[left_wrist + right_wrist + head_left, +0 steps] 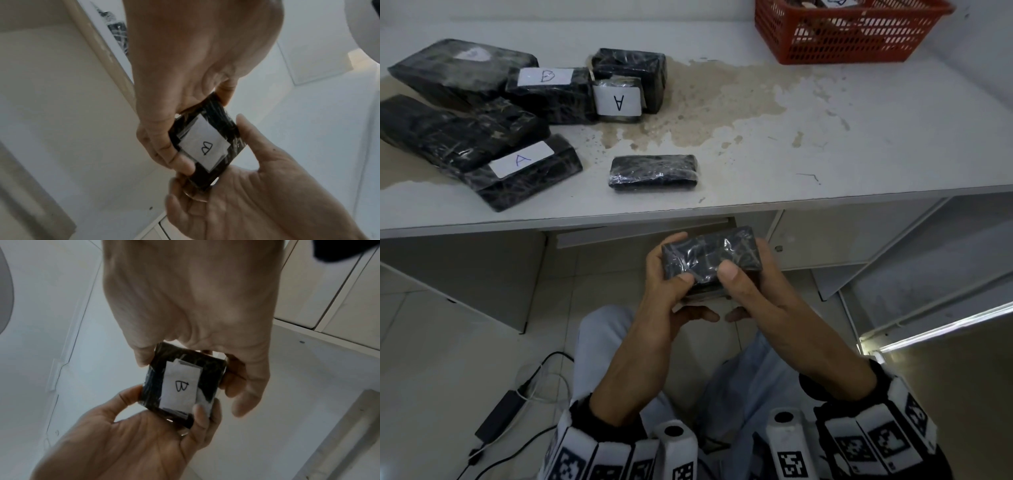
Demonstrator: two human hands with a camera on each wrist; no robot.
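Gripping a black film-wrapped package (709, 253) at both ends, fingers curled round it. Both thumbs press on the upper face near its near edge, tips close together, and the other fingers wrap under and behind. Left hand (666, 287) takes the left end, right hand (755, 291) the right end, with the palms turned toward each other. The forearms come up from the lap and converge on the package. In the wrist views the fingertips of both hands lie along the edges of the underside. The package's long axis runs left to right across the body, right end a bit higher and farther away. Its plain face looks up at the head camera, and the face with the white label (202, 146) marked B looks down. The package is in the air over the lap, below and in front of the table (825, 154) edge, not touching it. On the table there is a pile of similar packages (482, 113) at left, some labelled A or B. One lone package (654, 171) lies near the front edge, and a red basket (852, 37) stands at far right. A power adapter (498, 414) with cable lies on the floor at left.
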